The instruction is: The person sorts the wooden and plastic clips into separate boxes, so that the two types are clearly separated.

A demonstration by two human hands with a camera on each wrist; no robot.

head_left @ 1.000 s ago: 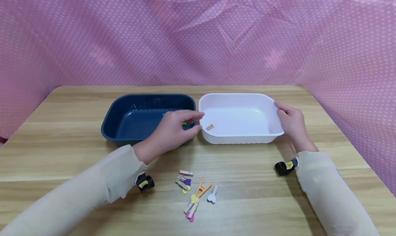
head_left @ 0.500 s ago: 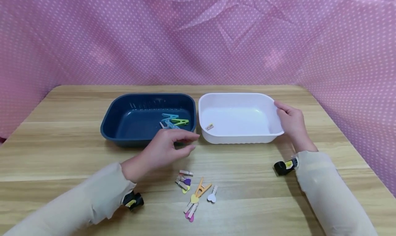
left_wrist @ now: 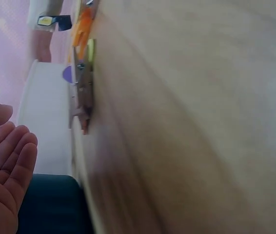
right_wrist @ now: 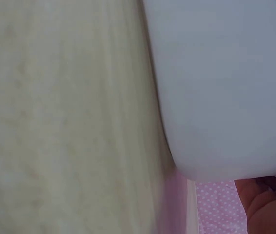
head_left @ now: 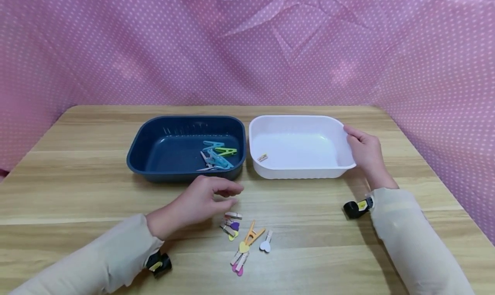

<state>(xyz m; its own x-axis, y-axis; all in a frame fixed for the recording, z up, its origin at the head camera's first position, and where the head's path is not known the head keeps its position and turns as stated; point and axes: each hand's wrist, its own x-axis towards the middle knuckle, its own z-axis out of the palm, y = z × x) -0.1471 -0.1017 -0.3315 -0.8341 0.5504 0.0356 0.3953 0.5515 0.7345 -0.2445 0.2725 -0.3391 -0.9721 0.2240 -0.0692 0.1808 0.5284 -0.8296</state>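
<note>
My left hand (head_left: 203,200), fingers relaxed and holding nothing, hovers in front of the dark blue bin (head_left: 154,174). Just to its right on the table lie small wooden clothespins with heart shapes: a purple heart (head_left: 234,226), a white heart (head_left: 265,246) and a pink heart (head_left: 239,270) show. Among them is an orange plastic clothespin (head_left: 253,235). My right hand (head_left: 365,153) grips the right end of the white bin (head_left: 301,173), thumb on the rim and fingers hidden behind the wall. Inside the white bin, at its left front corner, is one small wooden clothespin (head_left: 262,158).
Plastic clothespins lie in the blue bin's right part, among them a blue one (head_left: 218,159) and a green one (head_left: 226,151). Both bins stand side by side on the wooden table (head_left: 317,235). A pink dotted curtain (head_left: 247,45) hangs behind.
My left hand has come back from over the two bins toward the clothespins on the table, uncovering the plastic ones in the blue bin. The right hand stays on the white bin.
</note>
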